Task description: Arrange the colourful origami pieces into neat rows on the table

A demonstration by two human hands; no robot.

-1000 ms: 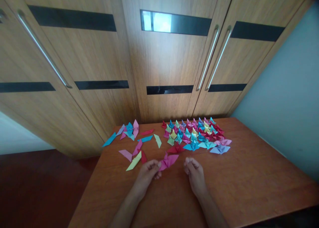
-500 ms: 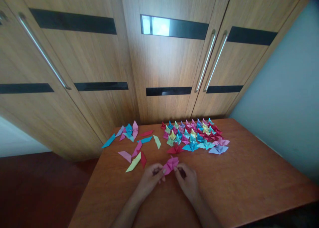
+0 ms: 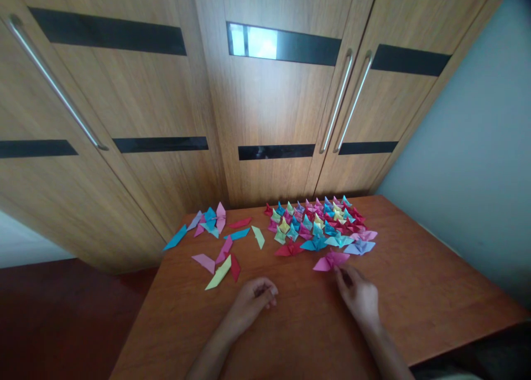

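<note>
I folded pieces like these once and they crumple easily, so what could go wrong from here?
The right hand has the magenta piece by its near edge, so the paper might crease.
The magenta piece lies close to the blue piece; a nudge could shift it.
The left hand, empty, might brush the yellow piece.

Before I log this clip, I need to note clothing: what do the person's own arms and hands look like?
The left hand and right hand are ungloved. The forearms are bare to the picture's edge, with no sleeve, watch or bracelet showing. The picture is too soft to rule out a thin ring or small markings.
</note>
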